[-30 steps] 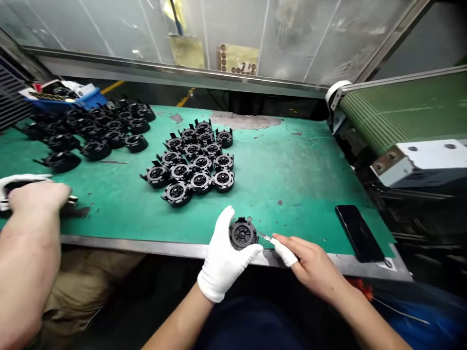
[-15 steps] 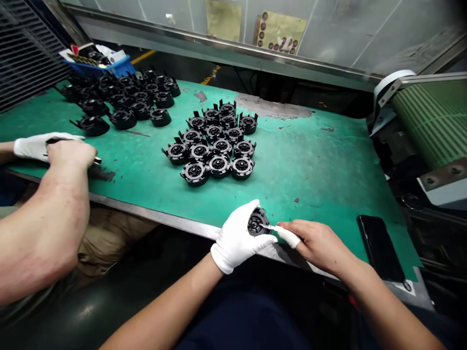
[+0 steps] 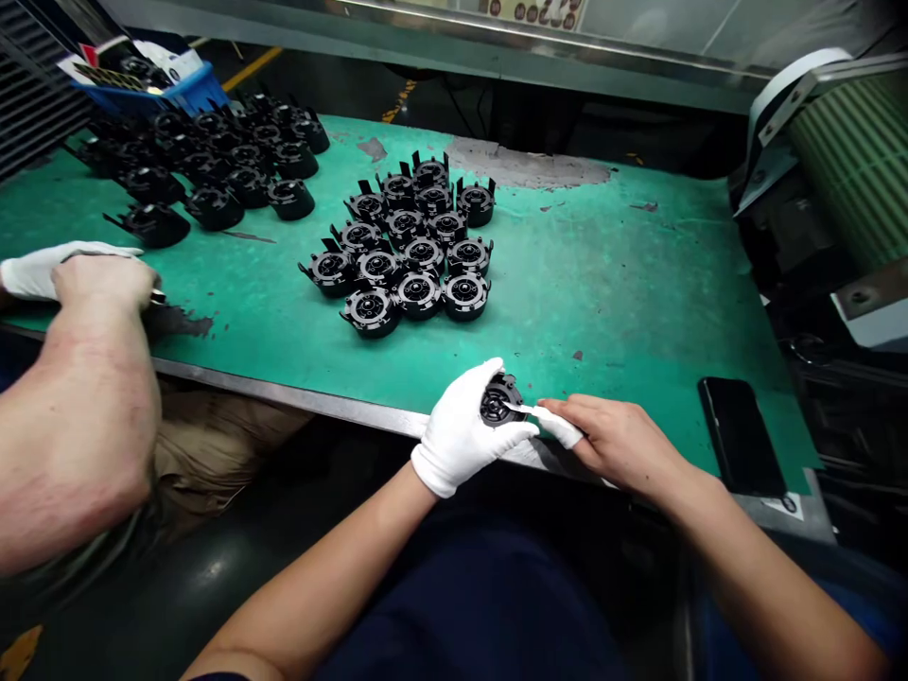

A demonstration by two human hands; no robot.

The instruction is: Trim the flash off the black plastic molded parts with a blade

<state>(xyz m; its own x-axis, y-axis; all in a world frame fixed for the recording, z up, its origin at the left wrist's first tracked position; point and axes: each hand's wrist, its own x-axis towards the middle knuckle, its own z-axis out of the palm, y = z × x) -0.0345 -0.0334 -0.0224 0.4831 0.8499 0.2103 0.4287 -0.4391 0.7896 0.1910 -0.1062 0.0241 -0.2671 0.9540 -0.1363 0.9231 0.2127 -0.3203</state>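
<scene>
My left hand (image 3: 461, 430), in a white glove, is closed round a round black plastic part (image 3: 498, 402) at the bench's front edge. The part's ribbed inner face is tilted up toward me. My right hand (image 3: 610, 430), bare but for a white cover on the thumb, grips a small knife (image 3: 523, 408) with a thin pale blade. Its tip reaches into the black part near the rim. Most of the knife's handle is hidden by my fingers. Beyond my hands stands a cluster of similar black parts (image 3: 418, 293) on the green bench top (image 3: 588, 274).
A co-worker's gloved hand (image 3: 43, 270) and bare hand (image 3: 106, 284) work at the left. Behind them are more black parts (image 3: 213, 203) and a blue bin (image 3: 191, 92). A black phone (image 3: 742, 435) lies at right, near a green conveyor belt (image 3: 858, 156).
The camera view has tilted down and shifted slightly, so the bench sits higher in it. My hands keep the same hold, with the blade tip still inside the part.
</scene>
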